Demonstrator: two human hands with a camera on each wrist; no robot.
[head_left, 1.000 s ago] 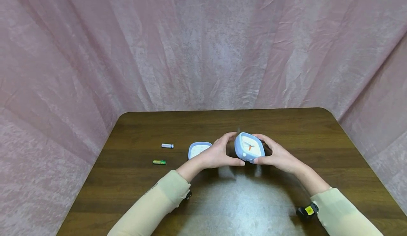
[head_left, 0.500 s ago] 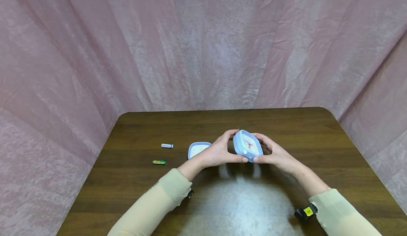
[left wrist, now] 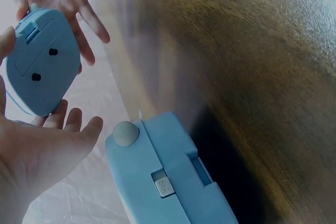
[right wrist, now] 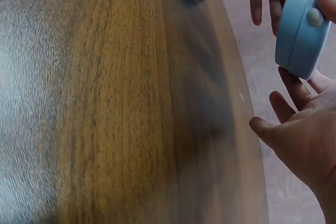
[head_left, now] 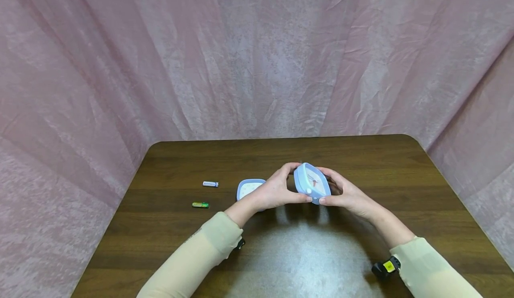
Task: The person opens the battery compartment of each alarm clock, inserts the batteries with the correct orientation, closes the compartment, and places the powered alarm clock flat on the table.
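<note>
A light blue alarm clock (head_left: 311,184) with a white dial and an orange hand is held up off the table, tilted, between both hands. The left hand (head_left: 276,192) grips its left side, thumb at the lower front edge. On the opposite side the right hand (head_left: 348,193) holds it with thumb and fingers. In the left wrist view the clock's back (left wrist: 59,66) shows two black knobs and a battery cover with a latch. Behind the left wrist, a second light blue clock (head_left: 246,188) lies dial up, partly covered by that arm.
Left of the clocks lie a blue-and-white battery (head_left: 210,184) and a green battery (head_left: 200,204). The brown wooden table (head_left: 192,159) has rounded far corners, with a pink curtain (head_left: 257,66) hanging behind it.
The held clock has tipped and turned, so its dial shows more from the side. The left thumb has come up against its lower edge. The second clock and batteries lie as before.
</note>
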